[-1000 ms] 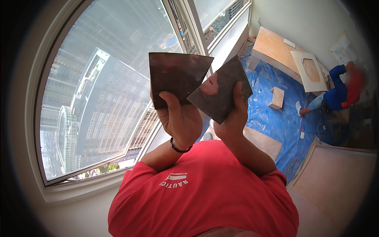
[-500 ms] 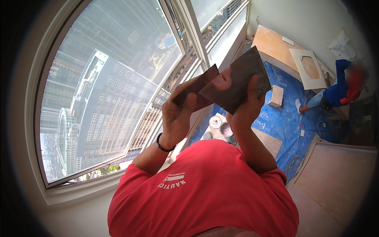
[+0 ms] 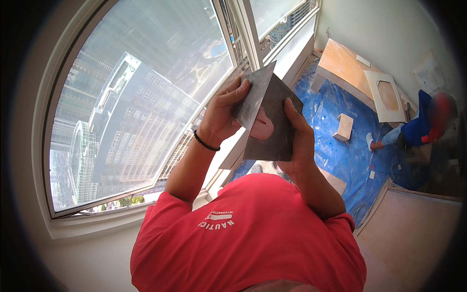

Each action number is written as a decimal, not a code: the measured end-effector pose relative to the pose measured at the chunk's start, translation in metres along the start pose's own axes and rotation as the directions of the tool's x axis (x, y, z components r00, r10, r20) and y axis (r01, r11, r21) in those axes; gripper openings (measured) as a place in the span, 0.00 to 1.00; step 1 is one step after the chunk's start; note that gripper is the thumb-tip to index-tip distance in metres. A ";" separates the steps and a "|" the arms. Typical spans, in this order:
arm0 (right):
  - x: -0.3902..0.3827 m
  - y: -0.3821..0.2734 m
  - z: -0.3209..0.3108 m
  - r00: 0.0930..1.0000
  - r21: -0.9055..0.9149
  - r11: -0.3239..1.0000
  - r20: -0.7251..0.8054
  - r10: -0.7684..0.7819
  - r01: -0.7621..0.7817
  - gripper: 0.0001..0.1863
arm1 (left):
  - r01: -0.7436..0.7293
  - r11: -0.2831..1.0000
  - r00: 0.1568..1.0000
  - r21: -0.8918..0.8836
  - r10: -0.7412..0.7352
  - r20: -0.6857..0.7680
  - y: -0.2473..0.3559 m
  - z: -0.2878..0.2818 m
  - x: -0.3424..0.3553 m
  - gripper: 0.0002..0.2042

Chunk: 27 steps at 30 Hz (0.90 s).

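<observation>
Person in a red shirt (image 3: 253, 243) is working just left of the blue sheet (image 3: 357, 153). Both hands are holding thin dark plates, up in front of the chest. Left hand (image 3: 219, 112) is clamping its grey plate (image 3: 258, 90), thumb pressing on the face, other fingers mostly going behind. Right hand (image 3: 301, 138) is gripping the dark square plate (image 3: 281, 104), thumb lying on the front, remaining fingers hiding behind, so I'm not able to tell how they're spread. Pink paste (image 3: 263, 127) is sitting on the right-hand plate; the left plate's edge is crossing in front, right beside that paste. Contact between the plates: can't tell. Black bracelet (image 3: 206, 141) is circling the left wrist.

Small box (image 3: 343, 127) is standing on the blue sheet. Large wooden box (image 3: 340, 65) is bordering the sheet's far end, with a white panel (image 3: 396, 114) leaning there, opening cut in it. A co-worker (image 3: 425, 121) in blue and red is occupying the sheet's right side. Tall window (image 3: 146, 112) is filling the area well left of the sheet.
</observation>
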State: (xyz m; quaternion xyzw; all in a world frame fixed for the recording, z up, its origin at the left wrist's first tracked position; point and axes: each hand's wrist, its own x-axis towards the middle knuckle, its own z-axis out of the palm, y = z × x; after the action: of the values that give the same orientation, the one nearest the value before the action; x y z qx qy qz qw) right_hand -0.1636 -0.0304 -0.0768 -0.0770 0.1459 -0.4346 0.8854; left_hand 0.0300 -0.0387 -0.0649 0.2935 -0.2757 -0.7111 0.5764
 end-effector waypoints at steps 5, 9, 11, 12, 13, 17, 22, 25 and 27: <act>0.005 -0.028 -0.016 0.951 -0.062 0.950 -0.020 -0.308 0.307 0.18 | 0.029 0.965 0.990 0.259 0.008 -0.139 0.011 -0.007 -0.030 0.13; 0.013 -0.030 -0.023 0.777 -0.220 0.756 0.013 -0.629 0.616 0.28 | -0.324 0.887 0.891 0.328 0.403 -0.210 -0.007 0.015 -0.053 0.11; 0.014 -0.021 -0.022 0.723 -0.199 0.711 -0.021 -0.691 0.674 0.28 | -0.432 0.815 0.816 0.387 0.536 -0.218 -0.020 0.025 -0.060 0.13; 0.014 -0.016 -0.021 0.709 -0.210 0.705 -0.069 -0.702 0.677 0.27 | -0.415 0.782 0.796 0.465 0.560 -0.230 -0.027 0.028 -0.061 0.16; 0.012 -0.011 -0.020 0.693 -0.222 0.699 -0.119 -0.711 0.679 0.27 | -0.375 0.698 0.764 0.610 0.606 -0.223 -0.031 0.030 -0.059 0.17; 0.005 -0.002 -0.015 0.684 -0.580 0.521 0.089 -0.724 0.626 0.25 | -0.295 0.777 0.794 0.556 0.523 -0.310 -0.037 0.030 -0.046 0.16; -0.023 -0.011 -0.013 0.865 -0.862 0.225 0.366 -0.342 0.454 0.25 | -0.402 0.572 0.687 0.715 0.705 -0.178 -0.023 0.035 -0.037 0.15; -0.029 -0.015 -0.014 0.917 -0.819 0.443 0.230 -0.327 0.363 0.25 | -0.741 0.389 0.498 0.547 0.865 0.059 -0.008 0.039 -0.041 0.18; -0.022 -0.016 -0.016 0.941 -0.373 0.898 -0.148 -0.306 0.234 0.22 | -0.818 -0.157 0.271 0.553 0.743 0.612 -0.005 0.041 -0.044 0.18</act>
State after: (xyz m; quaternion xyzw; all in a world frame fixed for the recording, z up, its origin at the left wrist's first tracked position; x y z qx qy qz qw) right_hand -0.1934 -0.0233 -0.0839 -0.2084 0.2981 -0.5262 0.7686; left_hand 0.0032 0.0074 -0.0365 0.2631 -0.7092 0.0026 0.6540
